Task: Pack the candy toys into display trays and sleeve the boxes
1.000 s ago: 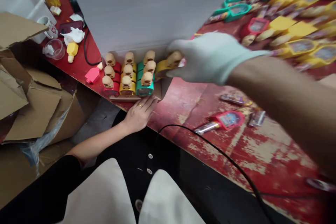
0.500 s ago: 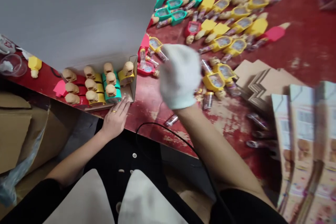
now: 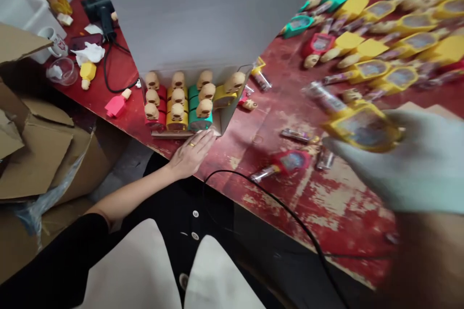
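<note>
My bare left hand (image 3: 190, 155), a ring on one finger, lies with fingers stretched along the front edge of a cardboard display box (image 3: 232, 106). Inside stand rows of red, yellow and green toys with tan animal heads (image 3: 177, 111); one yellow toy (image 3: 224, 99) leans in the right-hand row. My gloved right hand (image 3: 416, 154) is blurred at the right, closed on a yellow toy (image 3: 366, 128) with a clear window and a clear tube of small pieces. Below it on the table lie a red toy (image 3: 292, 160) and a loose tube (image 3: 299, 135).
Many green, yellow and red toys (image 3: 369, 67) cover the right side of the red table (image 3: 268, 120). A black cable (image 3: 279, 205) crosses its front edge. At left are a heat gun (image 3: 103, 12), a mug (image 3: 54, 41), a pink toy (image 3: 118, 104) and cardboard cartons (image 3: 43, 154).
My view has swung left. My right hand has moved right and now holds a yellow toy. A red toy now shows near the table's front edge. My left hand stays at the box.
</note>
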### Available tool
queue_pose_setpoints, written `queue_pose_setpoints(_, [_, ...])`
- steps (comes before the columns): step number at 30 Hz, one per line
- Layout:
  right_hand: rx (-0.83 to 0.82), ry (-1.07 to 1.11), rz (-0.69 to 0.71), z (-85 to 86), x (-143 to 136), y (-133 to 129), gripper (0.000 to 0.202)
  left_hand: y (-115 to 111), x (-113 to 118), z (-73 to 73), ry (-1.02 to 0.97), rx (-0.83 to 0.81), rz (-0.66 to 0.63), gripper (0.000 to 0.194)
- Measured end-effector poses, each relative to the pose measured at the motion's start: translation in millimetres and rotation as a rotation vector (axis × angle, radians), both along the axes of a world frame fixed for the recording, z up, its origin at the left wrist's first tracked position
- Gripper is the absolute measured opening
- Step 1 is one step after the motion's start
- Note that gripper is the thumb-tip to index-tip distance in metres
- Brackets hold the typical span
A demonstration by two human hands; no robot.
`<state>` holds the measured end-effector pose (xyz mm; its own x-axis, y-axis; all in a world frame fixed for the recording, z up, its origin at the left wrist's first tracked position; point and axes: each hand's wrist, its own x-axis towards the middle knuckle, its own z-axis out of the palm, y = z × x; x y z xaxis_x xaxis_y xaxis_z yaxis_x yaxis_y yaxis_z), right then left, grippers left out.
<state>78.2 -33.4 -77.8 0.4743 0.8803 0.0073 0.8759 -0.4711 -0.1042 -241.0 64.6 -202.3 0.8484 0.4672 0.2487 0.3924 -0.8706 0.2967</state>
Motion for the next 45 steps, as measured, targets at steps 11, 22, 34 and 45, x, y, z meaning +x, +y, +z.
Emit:
queue_pose_setpoints(11, [-0.308, -0.430, 0.427, 72.5, -143.6, 50.2, 0.034, -0.6, 4.2, -7.2, -0.100, 0.031, -0.002, 0.044])
queue_pose_setpoints(22, [-0.400, -0.293, 0.778, 86.4, -143.1, 126.5, 0.014, -2.4, 3.8, 4.2, 0.034, -0.088, 0.035, 0.053])
queue_pose_setpoints(34, [-0.307, -0.421, 1.090, 78.2, -144.7, 125.3, 0.035, 2.3, 0.3, 7.6, -0.010, -0.037, 0.011, 0.042])
queue_pose_setpoints(45, [-0.080, -0.035, 0.876, 59.0, -136.0, 124.1, 0.046, 5.9, -3.0, 6.7, -0.115, -0.096, -0.053, 0.037])
